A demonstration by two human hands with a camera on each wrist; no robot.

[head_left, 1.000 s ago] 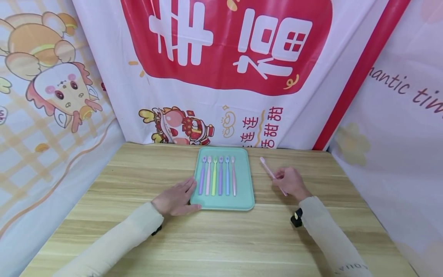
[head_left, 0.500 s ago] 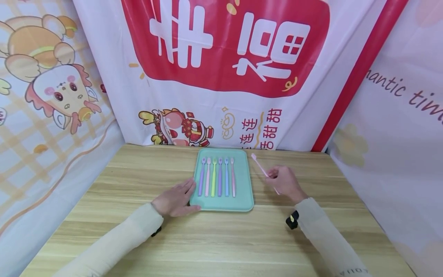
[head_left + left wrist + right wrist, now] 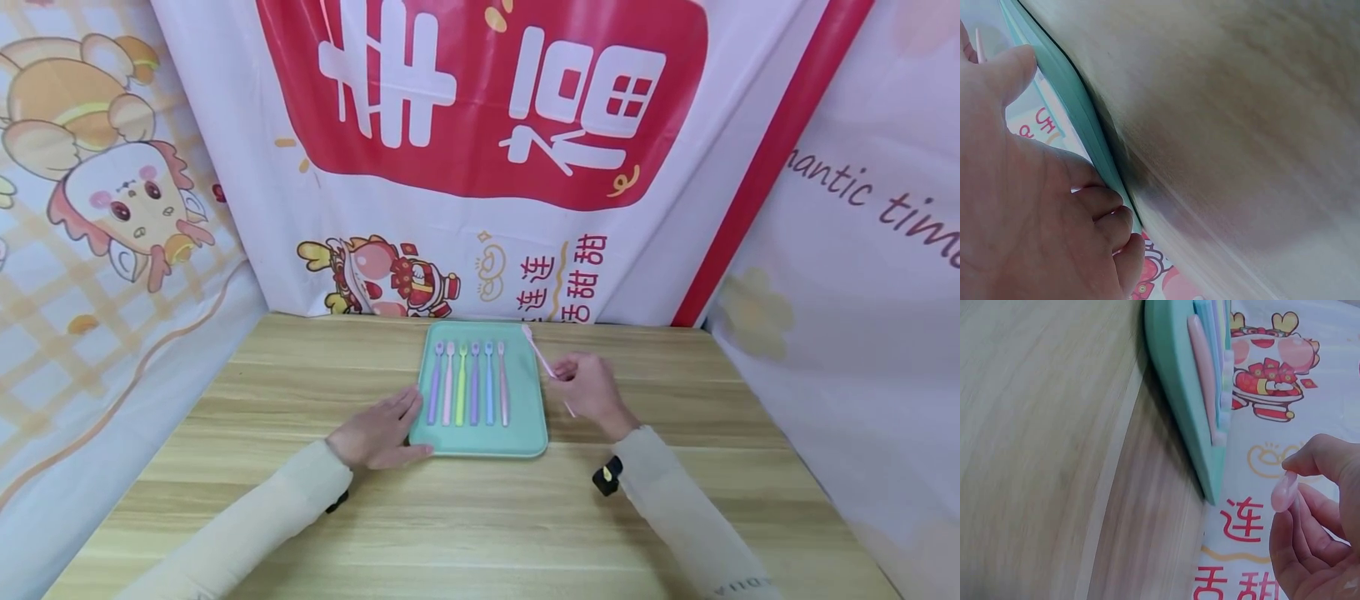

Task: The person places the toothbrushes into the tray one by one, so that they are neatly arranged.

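A light pink toothbrush (image 3: 542, 357) is pinched between the thumb and fingers of my right hand (image 3: 592, 390), just off the tray's right side. Its head overlaps the tray's far right corner in the head view. In the right wrist view the toothbrush handle's end (image 3: 1284, 494) points toward the camera. My left hand (image 3: 378, 432) rests along the left edge of the mint-green tray (image 3: 528, 433), its fingers straight and the thumb at the near corner. On the tray several toothbrushes lie side by side, heads away from me: purple, pink, yellow-green (image 3: 461, 387), purple, blue (image 3: 490, 387) and pink (image 3: 503, 387).
The tray stands on a wood-grain table (image 3: 480, 517), near its back edge. A printed white and red cloth (image 3: 480, 192) hangs right behind the table, with more printed cloth (image 3: 840, 333) on both sides. A black band sits at each wrist.
My right hand has carried the pink toothbrush leftward from the table's right part to the tray's right edge. The left hand stays at the tray's left edge.
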